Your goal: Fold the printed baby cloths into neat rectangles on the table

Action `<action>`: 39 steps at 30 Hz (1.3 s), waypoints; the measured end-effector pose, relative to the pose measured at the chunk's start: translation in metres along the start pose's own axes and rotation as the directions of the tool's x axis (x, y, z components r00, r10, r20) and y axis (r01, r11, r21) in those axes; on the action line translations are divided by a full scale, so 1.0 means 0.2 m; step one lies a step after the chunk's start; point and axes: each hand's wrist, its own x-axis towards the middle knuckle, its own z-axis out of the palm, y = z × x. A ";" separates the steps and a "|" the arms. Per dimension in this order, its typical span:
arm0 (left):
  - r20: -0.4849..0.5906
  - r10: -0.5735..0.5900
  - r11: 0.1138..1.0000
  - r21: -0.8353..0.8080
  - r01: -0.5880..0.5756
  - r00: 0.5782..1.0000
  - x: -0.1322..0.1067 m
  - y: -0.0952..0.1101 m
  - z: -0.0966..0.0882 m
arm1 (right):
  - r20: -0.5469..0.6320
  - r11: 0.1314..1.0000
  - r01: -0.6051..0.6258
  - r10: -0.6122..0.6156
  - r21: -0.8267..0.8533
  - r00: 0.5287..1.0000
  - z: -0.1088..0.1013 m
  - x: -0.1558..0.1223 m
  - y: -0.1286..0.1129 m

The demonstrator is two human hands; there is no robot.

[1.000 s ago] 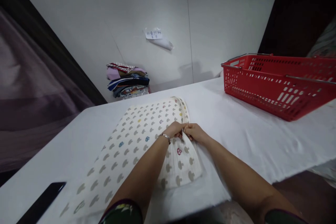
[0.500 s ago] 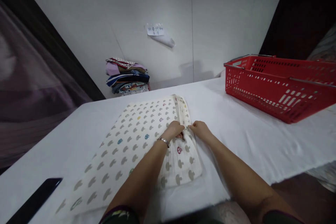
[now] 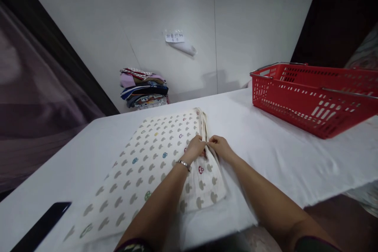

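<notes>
a dark flat slab lies at the near left corner of the table. the mushroom-print cloth lies flat mid-table, under both hands, doubled over along its right side. the left hand and right hand meet at that doubled edge, each pinching the hem between thumb and fingers (knuckles almost touching). it reads as lining up layers mid-fold; the next move calls for keeping both pinches level. a red basket stands well apart, far right.
</notes>
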 end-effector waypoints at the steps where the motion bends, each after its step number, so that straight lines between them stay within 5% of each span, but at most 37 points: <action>1: 0.005 -0.008 1.000 -0.021 0.008 1.000 0.00 0.00 0.00 | 0.020 0.999 -0.005 0.004 0.047 1.000 0.01 0.00 0.00; 10: 0.068 -0.021 0.985 -0.168 0.032 0.997 -0.01 -0.01 0.00 | 0.230 0.940 -0.290 0.246 0.183 0.942 0.02 -0.03 -0.06; 14: 0.089 -0.032 0.984 -0.171 0.047 0.996 0.00 -0.02 0.02 | -0.036 0.981 -0.138 0.134 -0.134 0.990 -0.02 0.00 -0.02; 17: 0.096 -0.037 0.986 -0.158 0.052 0.995 0.02 -0.02 0.03 | -0.011 0.959 -0.053 0.052 -0.280 0.999 -0.02 0.01 0.01; 20: 0.102 -0.041 0.989 -0.139 0.055 0.994 0.04 -0.02 0.04 | 0.072 0.978 -0.165 0.175 -0.131 0.982 -0.01 0.01 0.03; 25: 0.103 -0.051 0.993 -0.098 0.061 0.993 0.07 -0.03 0.05 | 0.050 0.959 -0.282 0.282 -0.020 0.958 0.00 0.01 0.02; 33: 0.086 -0.027 0.999 -0.016 0.029 0.996 0.08 -0.02 0.04 | 0.080 0.958 -0.167 0.152 0.232 0.985 0.00 -0.01 -0.05; 39: 0.109 -0.017 1.000 -0.021 0.019 0.994 0.05 0.00 0.02 | 0.141 0.890 -0.295 0.261 0.349 0.955 0.00 -0.01 -0.07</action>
